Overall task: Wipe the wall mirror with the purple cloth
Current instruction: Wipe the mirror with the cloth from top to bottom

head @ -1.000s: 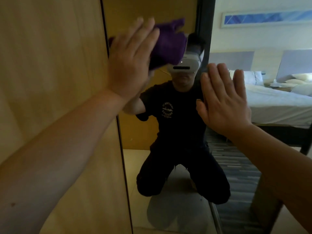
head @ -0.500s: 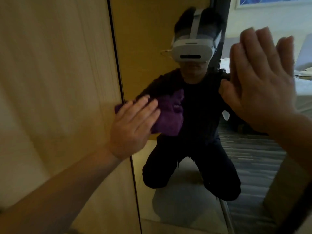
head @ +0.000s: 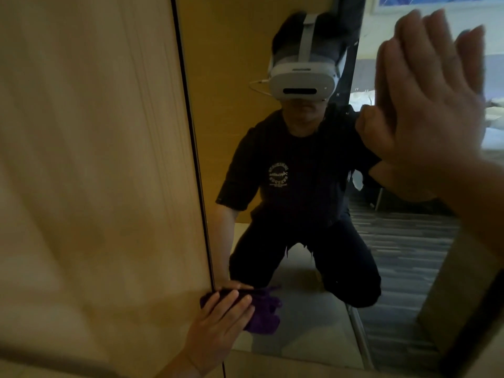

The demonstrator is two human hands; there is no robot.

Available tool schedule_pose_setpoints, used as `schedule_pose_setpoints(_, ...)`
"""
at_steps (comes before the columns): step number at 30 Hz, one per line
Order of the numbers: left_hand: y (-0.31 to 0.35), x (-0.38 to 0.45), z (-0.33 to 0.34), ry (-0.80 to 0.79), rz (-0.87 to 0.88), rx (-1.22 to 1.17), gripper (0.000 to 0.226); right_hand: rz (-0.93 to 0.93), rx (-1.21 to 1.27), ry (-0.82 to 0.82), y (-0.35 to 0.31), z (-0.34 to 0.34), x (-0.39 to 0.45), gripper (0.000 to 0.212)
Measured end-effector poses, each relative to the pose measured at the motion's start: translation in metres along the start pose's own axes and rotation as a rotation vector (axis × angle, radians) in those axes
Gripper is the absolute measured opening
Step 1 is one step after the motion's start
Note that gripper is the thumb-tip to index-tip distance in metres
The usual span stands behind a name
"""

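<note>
- Purple cloth [head: 263, 315], bunched, sits low on the wall mirror [head: 308, 336], close to the glass's bottom left corner and just beside the dark strip that edges it.
- From my remote seat I see the left hand [head: 218, 327] laid over the cloth, fingers [head: 231, 304] spread and flattened on top, pinning it to the glass; part of the cloth sticks out to the right of the hand.
- The right hand [head: 425, 110] is raised high at the right of the view, palm toward the mirror, fingers straight and close together, holding nothing; I cannot tell whether it touches the glass.
- A pale wood panel [head: 95, 159] fills the left side of the view, meeting the mirror along its left edge.
- The glass reflects a kneeling person in a dark T-shirt [head: 294, 173] with a light round print on the chest, wearing a white headset [head: 302, 80].
- Behind the reflected figure, a striped grey carpet [head: 395, 255] shows at the right and a pale floor below the knees.
- The lower right of the mirror is cut across by a tan and dark band that I cannot identify.
</note>
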State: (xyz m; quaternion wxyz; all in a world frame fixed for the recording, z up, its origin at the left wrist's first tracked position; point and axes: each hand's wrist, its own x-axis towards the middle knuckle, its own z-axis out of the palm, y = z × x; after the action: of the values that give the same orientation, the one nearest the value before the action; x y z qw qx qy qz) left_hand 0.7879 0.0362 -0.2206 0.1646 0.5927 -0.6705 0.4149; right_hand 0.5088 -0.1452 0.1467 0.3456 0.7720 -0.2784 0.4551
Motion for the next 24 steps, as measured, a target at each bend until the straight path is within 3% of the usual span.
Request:
schedule_pose_setpoints(3, -0.004, 0.009, -0.015, -0.025, 0.044, -0.044, 0.040, -0.005, 0.002, -0.028, -0.001, -0.004, 0.003, 0.070)
schedule_pose_setpoints(5, -0.010, 0.040, -0.037, 0.043, 0.033, -0.105, 0.040, -0.020, -0.012, -0.020, -0.001, -0.005, 0.003, 0.070)
schedule_pose_setpoints(8, -0.026, 0.137, -0.088, 0.346, -0.054, -0.190, 0.036, -0.038, -0.029, -0.005, 0.000, -0.003, 0.004, 0.068)
schedule_pose_setpoints(10, -0.043, 0.220, -0.135, 0.542, -0.103, -0.246, 0.051, -0.050, 0.016, 0.050, 0.001, -0.001, 0.004, 0.063)
schedule_pose_setpoints(11, -0.053, 0.259, -0.160, 0.609, -0.108, -0.241, 0.058, -0.058, 0.050, 0.080, 0.002, -0.001, 0.004, 0.060)
schedule_pose_setpoints(13, -0.071, 0.329, -0.203, 0.692, -0.087, -0.174, 0.053, -0.077, 0.109, 0.117, 0.004, -0.003, 0.005, 0.055)
schedule_pose_setpoints(15, -0.080, 0.381, -0.235, 0.674, -0.072, -0.105, 0.040, -0.063, 0.158, 0.105, 0.011, -0.007, 0.004, 0.051)
schedule_pose_setpoints(18, -0.069, 0.403, -0.237, 0.536, -0.040, -0.012, 0.041, -0.001, 0.152, 0.125, 0.030, -0.013, -0.005, 0.053)
schedule_pose_setpoints(24, -0.023, 0.312, -0.149, 0.587, 0.111, 0.027, 0.036, 0.043, 0.118, 0.057, 0.058, -0.003, -0.045, 0.058)
